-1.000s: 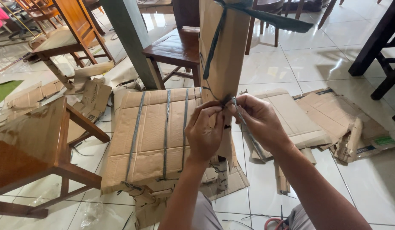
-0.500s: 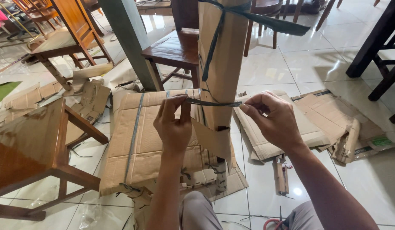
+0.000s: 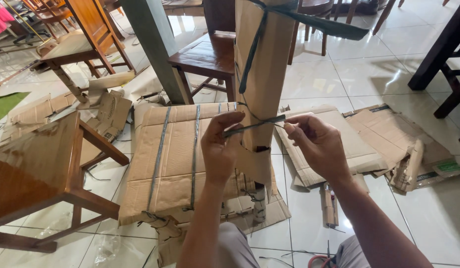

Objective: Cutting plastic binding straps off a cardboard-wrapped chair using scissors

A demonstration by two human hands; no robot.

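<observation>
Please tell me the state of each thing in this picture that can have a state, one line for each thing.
Left hand: pinching one end of the dark strap.
Right hand: pinching the other end.
Dark strap: stretched taut across the wrapped leg.
Cardboard-wrapped leg: upright, tied higher up with another strap.
Flat cardboard bundle: lying on the floor, strapped.
Loose cardboard pieces: flattened, torn, scattered on tiles.

Glossy white tiles [image 3: 369,74], wooden chairs [image 3: 41,168]

bright daylight, glare on glossy floor tiles [image 3: 369,74], sharp focus.
</observation>
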